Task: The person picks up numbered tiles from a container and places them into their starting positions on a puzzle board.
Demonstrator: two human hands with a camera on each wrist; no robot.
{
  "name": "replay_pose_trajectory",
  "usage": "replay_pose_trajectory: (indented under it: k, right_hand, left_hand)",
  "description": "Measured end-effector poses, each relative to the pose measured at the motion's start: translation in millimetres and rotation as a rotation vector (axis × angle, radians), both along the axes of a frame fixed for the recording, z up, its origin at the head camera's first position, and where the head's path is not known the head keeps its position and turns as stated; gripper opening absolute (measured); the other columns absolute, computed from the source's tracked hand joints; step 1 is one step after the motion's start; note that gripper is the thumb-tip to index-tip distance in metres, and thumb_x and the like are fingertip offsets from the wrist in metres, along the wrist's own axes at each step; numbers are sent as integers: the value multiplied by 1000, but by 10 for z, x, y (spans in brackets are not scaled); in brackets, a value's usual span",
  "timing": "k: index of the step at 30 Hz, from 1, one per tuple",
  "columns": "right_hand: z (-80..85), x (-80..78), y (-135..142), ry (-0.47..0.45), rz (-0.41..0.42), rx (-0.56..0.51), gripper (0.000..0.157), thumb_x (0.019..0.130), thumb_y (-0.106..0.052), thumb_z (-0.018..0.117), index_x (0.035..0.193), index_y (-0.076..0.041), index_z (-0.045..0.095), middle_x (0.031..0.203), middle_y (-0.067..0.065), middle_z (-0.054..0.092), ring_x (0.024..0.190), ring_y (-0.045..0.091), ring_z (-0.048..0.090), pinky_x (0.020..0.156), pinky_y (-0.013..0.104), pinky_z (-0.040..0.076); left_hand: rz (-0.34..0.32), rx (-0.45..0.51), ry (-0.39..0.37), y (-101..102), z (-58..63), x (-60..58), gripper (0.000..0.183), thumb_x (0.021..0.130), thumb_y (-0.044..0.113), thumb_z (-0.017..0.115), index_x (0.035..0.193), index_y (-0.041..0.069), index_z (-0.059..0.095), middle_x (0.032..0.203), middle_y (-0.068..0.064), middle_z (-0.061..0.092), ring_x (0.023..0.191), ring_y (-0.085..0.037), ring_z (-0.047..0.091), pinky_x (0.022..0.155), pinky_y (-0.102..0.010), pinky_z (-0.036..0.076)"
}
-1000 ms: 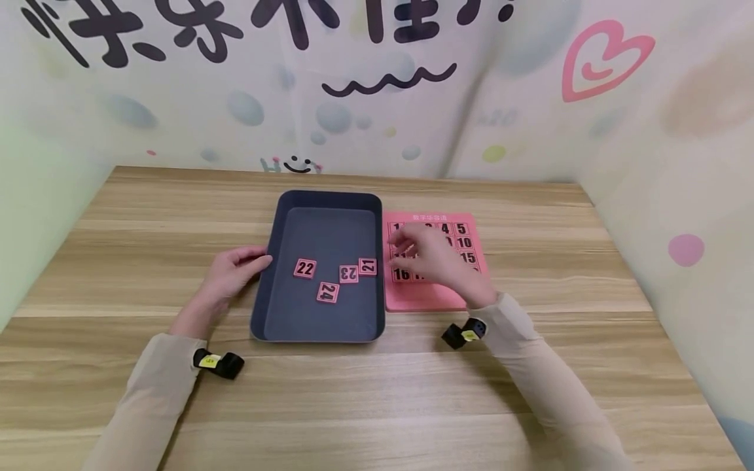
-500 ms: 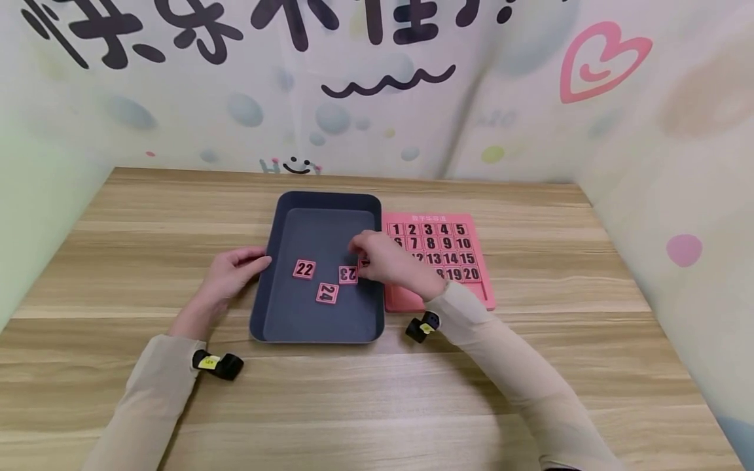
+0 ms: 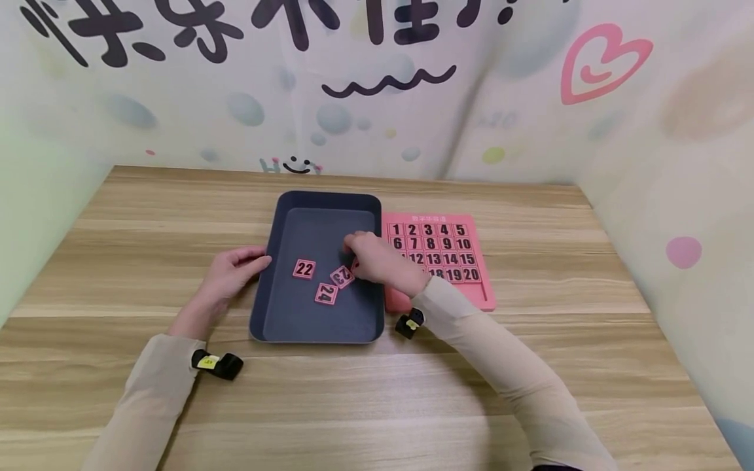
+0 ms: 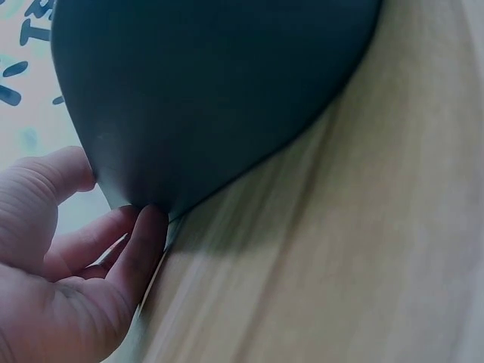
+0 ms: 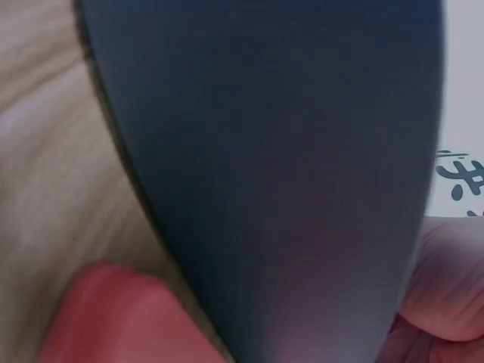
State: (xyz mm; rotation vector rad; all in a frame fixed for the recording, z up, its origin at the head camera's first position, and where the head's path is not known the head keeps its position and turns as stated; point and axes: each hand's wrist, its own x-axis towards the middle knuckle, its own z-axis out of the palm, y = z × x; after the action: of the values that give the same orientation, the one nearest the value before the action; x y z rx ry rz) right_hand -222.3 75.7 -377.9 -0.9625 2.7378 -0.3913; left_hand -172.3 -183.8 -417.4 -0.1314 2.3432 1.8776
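Note:
A dark blue-grey tray (image 3: 321, 314) holds pink number tiles; tile 22 (image 3: 304, 269), tile 23 (image 3: 341, 277) and tile 24 (image 3: 326, 294) lie face up on its floor. My right hand (image 3: 381, 261) reaches over the tray's right wall, thumb and fingers pinching tile 21 (image 3: 355, 264), which is mostly hidden. At the tray's left side my left hand (image 3: 235, 271) touches the outer wall. In the left wrist view, its thumb (image 4: 72, 170) is at the rim and its fingertips lie low against the wall. The right wrist view shows mainly the tray wall (image 5: 280, 166).
A pink number board (image 3: 485, 288) adjoins the tray's right side, with tiles in rows from 1 to 20 and a bare strip along the bottom. The right forearm crosses its lower left corner. Wooden tabletop (image 3: 330, 405) surrounds both, and a printed backdrop (image 3: 377, 131) stands behind.
My right hand has moved left from above the number board into the tray and taken hold of tile 21. Tile 23 has turned and shifted slightly left. My left hand stays put.

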Motion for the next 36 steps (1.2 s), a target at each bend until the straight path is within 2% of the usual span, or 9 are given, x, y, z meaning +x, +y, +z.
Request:
replay_pose_trajectory:
  k: [7, 10, 13, 16, 19, 30, 36]
  right_hand:
    - [-70, -50, -77, -23, -55, -119, 28, 83, -14, 71, 106, -1, 62, 98, 12, 59, 83, 18, 56, 71, 29, 51]
    - [-68, -61, -78, -66, -69, -162, 31, 83, -16, 72, 108, 0, 62, 100, 12, 59, 85, 18, 58, 72, 27, 52]
    - [-16, -79, -53, -114, -41, -135, 36, 82, -14, 73, 113, 1, 61, 105, 14, 59, 92, 20, 57, 79, 28, 51]
    - [53, -100, -21, -145, -2, -49, 41, 81, -8, 72, 119, 0, 60, 112, 15, 58, 99, 23, 53, 84, 30, 49]
    - [84, -113, 3, -166, 11, 8, 41, 80, -3, 71, 120, -2, 61, 114, 14, 58, 98, 23, 51, 83, 30, 48]
    - [11, -116, 37, -105, 32, -32, 23, 81, -8, 72, 102, -2, 66, 94, 10, 58, 86, 21, 50, 70, 26, 48]
    - [181, -14, 183, -83, -14, -159, 23, 78, -6, 72, 99, 0, 65, 87, 9, 56, 78, 19, 52, 67, 25, 46]
  left_hand:
    - [8, 5, -5, -8, -1, 10, 51, 89, 19, 65, 126, -14, 50, 93, 19, 60, 87, 6, 55, 75, -12, 47]
    - [8, 5, -8, -6, -1, 17, 52, 89, 19, 65, 126, -14, 49, 94, 18, 60, 86, 6, 55, 75, -12, 48]
    - [4, 4, -7, -4, -3, 15, 51, 90, 19, 64, 127, -14, 49, 94, 17, 60, 86, 6, 55, 75, -12, 48]
    - [1, -10, -8, -9, 1, 9, 50, 91, 19, 63, 127, -13, 49, 95, 15, 60, 87, 6, 55, 75, -12, 48]
    - [-5, -26, -10, -13, 7, 4, 49, 91, 20, 62, 127, -12, 50, 97, 12, 60, 88, 6, 54, 76, -12, 47]
    - [-7, -50, -16, -6, 15, 12, 48, 91, 20, 62, 127, -10, 51, 100, 9, 60, 88, 6, 54, 76, -11, 47]
    - [-3, -36, -19, -14, 6, 9, 49, 91, 20, 62, 127, -11, 50, 97, 13, 59, 87, 6, 54, 75, -12, 47]
